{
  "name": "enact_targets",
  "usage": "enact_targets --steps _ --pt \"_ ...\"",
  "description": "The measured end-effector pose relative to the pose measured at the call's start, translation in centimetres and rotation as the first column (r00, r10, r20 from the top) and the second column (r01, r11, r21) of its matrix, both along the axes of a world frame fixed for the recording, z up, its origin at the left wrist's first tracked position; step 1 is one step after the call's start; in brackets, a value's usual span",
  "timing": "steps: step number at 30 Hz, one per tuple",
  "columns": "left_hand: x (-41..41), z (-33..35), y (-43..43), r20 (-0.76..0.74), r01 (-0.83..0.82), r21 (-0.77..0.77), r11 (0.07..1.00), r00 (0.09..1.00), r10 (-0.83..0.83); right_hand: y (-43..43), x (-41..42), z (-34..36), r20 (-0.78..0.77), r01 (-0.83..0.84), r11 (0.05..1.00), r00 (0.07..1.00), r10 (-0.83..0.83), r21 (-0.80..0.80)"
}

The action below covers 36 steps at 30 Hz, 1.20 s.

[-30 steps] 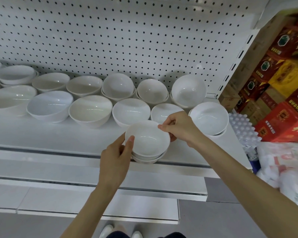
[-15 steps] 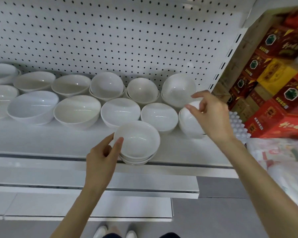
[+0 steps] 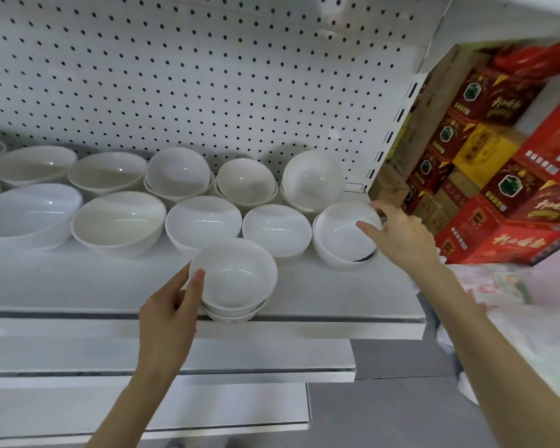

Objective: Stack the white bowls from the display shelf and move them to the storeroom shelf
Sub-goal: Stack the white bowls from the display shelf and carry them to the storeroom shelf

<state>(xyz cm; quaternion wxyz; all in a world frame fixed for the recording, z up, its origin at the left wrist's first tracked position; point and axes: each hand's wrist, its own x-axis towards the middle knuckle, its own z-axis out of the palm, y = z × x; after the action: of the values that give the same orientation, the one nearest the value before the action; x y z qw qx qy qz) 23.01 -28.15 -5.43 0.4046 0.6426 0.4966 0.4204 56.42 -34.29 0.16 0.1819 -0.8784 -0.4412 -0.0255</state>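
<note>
A white shelf backed by pegboard carries two rows of bowls, with red boxes piled to the right. At the near edge sits a small stack. The left hand grips its left side, thumb on the rim, probably to steady it for the next bowl. The right hand pinches the rim of the end bowl, thumb inside, and the bowl sits tilted in the one beneath.
</note>
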Motion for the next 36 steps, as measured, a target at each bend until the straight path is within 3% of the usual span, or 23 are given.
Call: enact_targets --steps 3,8,21,30,32,36 --pt "0.1 -0.1 0.0 0.010 -0.009 -0.002 1.000 1.000 0.009 0.1 0.5 0.0 -0.082 -0.028 1.000 0.996 0.027 -0.013" --pt "0.0 -0.2 0.2 0.012 -0.003 -0.021 1.000 1.000 0.003 0.1 0.2 -0.3 -0.320 -0.077 0.990 0.941 0.111 0.115" --pt "-0.3 1.3 0.2 0.067 0.013 -0.090 0.996 0.998 -0.007 -0.1 -1.1 0.9 -0.537 0.054 0.931 0.829 0.160 0.360" --pt "-0.4 4.3 -0.3 -0.024 -0.104 0.234 0.967 0.993 0.112 -0.3 -8.1 4.2 -0.692 0.009 0.899 0.643 0.330 0.437" --pt "0.0 4.6 -0.4 0.041 -0.099 0.220 0.971 0.995 0.092 -0.2 -9.9 4.2 -0.734 -0.029 0.907 0.577 0.359 0.420" --pt "1.1 4.6 -0.6 0.278 0.011 0.046 0.999 0.960 -0.023 0.2 -13.0 4.2 -0.776 -0.120 0.917 0.498 0.387 0.380"
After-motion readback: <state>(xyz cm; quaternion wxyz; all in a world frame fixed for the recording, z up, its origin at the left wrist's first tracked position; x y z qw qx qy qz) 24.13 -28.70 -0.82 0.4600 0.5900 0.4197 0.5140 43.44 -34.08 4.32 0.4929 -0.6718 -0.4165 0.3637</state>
